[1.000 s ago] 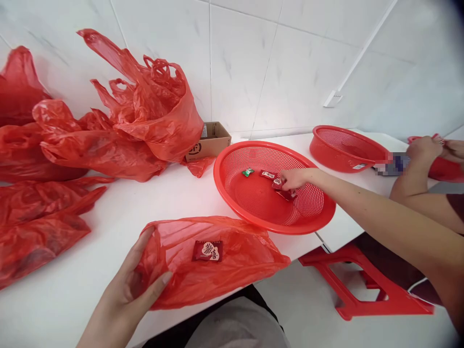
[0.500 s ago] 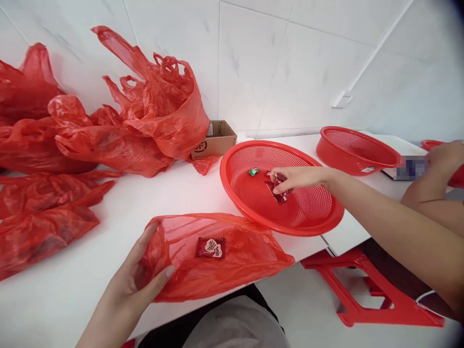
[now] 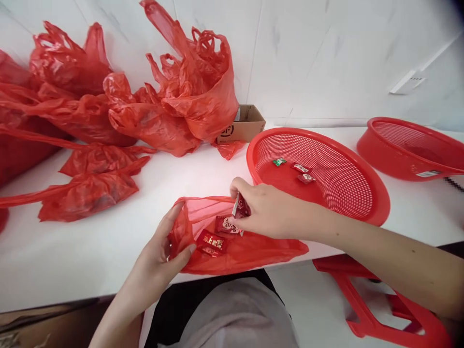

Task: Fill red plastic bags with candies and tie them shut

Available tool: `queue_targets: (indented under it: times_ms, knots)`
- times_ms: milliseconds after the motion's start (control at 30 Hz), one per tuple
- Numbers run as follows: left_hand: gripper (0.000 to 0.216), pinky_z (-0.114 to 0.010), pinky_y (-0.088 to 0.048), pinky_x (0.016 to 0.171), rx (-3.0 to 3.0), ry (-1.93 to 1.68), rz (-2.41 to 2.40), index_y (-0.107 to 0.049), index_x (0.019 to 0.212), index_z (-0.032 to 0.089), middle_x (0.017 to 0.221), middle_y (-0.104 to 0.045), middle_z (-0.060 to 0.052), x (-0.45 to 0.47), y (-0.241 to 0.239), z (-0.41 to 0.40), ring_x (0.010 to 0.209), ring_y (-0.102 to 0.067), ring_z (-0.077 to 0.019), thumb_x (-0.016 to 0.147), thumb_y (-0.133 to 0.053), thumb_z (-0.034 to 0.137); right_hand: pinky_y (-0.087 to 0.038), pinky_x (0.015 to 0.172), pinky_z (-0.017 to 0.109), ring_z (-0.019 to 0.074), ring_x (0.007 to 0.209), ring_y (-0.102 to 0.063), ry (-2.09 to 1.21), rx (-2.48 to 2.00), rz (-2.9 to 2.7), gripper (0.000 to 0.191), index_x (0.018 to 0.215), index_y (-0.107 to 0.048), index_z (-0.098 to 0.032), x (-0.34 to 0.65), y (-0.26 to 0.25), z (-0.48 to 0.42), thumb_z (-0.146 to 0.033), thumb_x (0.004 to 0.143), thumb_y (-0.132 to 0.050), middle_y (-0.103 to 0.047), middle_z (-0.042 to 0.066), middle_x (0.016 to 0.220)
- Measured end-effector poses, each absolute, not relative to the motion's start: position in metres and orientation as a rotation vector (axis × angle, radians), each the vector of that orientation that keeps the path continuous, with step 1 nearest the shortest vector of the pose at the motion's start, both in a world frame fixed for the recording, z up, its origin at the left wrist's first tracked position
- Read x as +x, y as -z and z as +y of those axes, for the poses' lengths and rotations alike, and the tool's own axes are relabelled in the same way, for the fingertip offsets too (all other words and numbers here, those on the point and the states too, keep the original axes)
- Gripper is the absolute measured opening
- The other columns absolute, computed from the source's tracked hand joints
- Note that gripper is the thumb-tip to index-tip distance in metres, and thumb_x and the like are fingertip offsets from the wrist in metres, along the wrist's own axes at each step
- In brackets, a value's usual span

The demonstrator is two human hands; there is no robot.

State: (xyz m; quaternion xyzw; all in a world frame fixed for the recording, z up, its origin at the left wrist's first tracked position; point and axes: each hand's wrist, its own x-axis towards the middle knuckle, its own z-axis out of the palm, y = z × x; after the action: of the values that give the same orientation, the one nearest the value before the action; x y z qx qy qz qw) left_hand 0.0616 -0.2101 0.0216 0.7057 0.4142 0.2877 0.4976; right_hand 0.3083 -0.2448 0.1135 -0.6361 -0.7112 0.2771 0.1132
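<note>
Red, thin, see-through plastic makes up the open bag (image 3: 253, 251) lying flat along the near edge of the table, its mouth spread towards the person. Two small flat packets already rest inside it: a bright red one with gold characters (image 3: 210, 243) and, just behind, a dark red one with a pale printed patch (image 3: 226, 224). The left hand (image 3: 157, 256) holds the bag's left side, thumb and fingers apart so that the opening gapes. The right hand (image 3: 271, 210) is over the mouth, thumb and fingers clamped on a dark red glossy wrapper (image 3: 241, 208); whether more than one is pinched there, I cannot tell.

The filling looks part-way along: the wrapper in the right hand is not yet let go, and three pieces remain in the round red perforated plastic basket (image 3: 380, 208) behind the right arm, namely a little green packet (image 3: 279, 162) and two small red packets (image 3: 303, 173). Closed, bulging red plastic bags (image 3: 203, 106) crowd the left side, apparently filled ones.

The table (image 3: 174, 171) has a smooth white top, running up to a white, grey-veined wall (image 3: 300, 63) with a pale socket (image 3: 408, 82). A small brown cardboard box (image 3: 250, 129) stands beside the bags, a second red basket (image 3: 398, 162) sits further right, and a red plastic stool (image 3: 362, 314) is on the pale floor below.
</note>
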Motion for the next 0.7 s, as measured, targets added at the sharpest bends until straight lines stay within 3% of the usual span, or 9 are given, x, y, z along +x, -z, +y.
queue_targets:
  times_ms: [100,233,367,467,567,700]
  knots:
    - [0.072,-0.041,-0.012,0.121,1.798,-0.659,1.002,-0.025,0.152,0.038,0.161,-0.022,0.005,0.056,-0.019,-0.211,0.149,-0.014,-0.022,0.089,-0.06,0.034,-0.041,0.056,0.029,0.0209,0.07,-0.059,-0.852,-1.933,-2.063,0.035,0.103,-0.046,-0.025,0.308,-0.11,-0.247,-0.048,0.081,-0.06,-0.065,0.003,0.08]
    - [0.074,-0.042,-0.018,0.12,1.802,-0.633,0.993,-0.024,0.152,0.039,0.161,-0.022,0.005,0.056,-0.02,-0.213,0.149,-0.015,-0.024,0.087,-0.06,0.034,-0.046,0.064,0.032,0.0255,0.081,-0.064,-0.884,-1.894,-2.08,0.061,0.132,-0.042,-0.026,0.301,-0.113,-0.255,-0.057,0.082,-0.059,-0.068,0.007,0.087]
    - [0.073,-0.043,-0.017,0.12,1.744,-0.681,1.03,-0.028,0.151,0.038,0.16,-0.025,0.005,0.057,-0.024,-0.215,0.149,-0.016,-0.0251,0.086,-0.061,0.035,-0.048,0.079,0.034,0.0216,0.089,-0.064,-0.795,-1.739,-1.956,0.047,0.129,-0.05,-0.031,0.32,-0.138,-0.25,-0.054,0.089,-0.052,-0.069,0.003,0.099]
    - [0.076,-0.046,-0.011,0.121,1.736,-0.656,1.042,-0.029,0.151,0.037,0.16,-0.027,0.003,0.058,-0.027,-0.216,0.149,-0.015,-0.0255,0.084,-0.063,0.034,-0.047,0.085,0.039,0.0256,0.097,-0.063,-0.545,-1.921,-1.846,0.044,0.123,-0.055,-0.029,0.369,-0.149,-0.232,-0.057,0.088,-0.051,-0.068,0.004,0.103]
    - [0.075,-0.046,-0.01,0.121,1.731,-0.649,1.033,-0.029,0.151,0.037,0.16,-0.026,0.002,0.06,-0.026,-0.216,0.149,-0.015,-0.025,0.084,-0.063,0.035,-0.044,0.093,0.046,0.0349,0.112,-0.057,-0.404,-2.31,-1.782,0.061,0.133,-0.049,-0.027,0.437,-0.136,-0.209,-0.059,0.082,-0.059,-0.061,0.01,0.125]
    - [0.071,-0.044,-0.016,0.121,1.705,-0.683,1.041,-0.029,0.15,0.038,0.16,-0.027,0.002,0.064,-0.024,-0.216,0.148,-0.019,-0.0256,0.086,-0.06,0.04,-0.038,0.103,0.049,0.0398,0.129,-0.043,-0.573,-2.691,-1.715,0.092,0.15,-0.029,-0.018,0.509,-0.099,-0.195,-0.055,0.075,-0.069,-0.045,0.019,0.144]
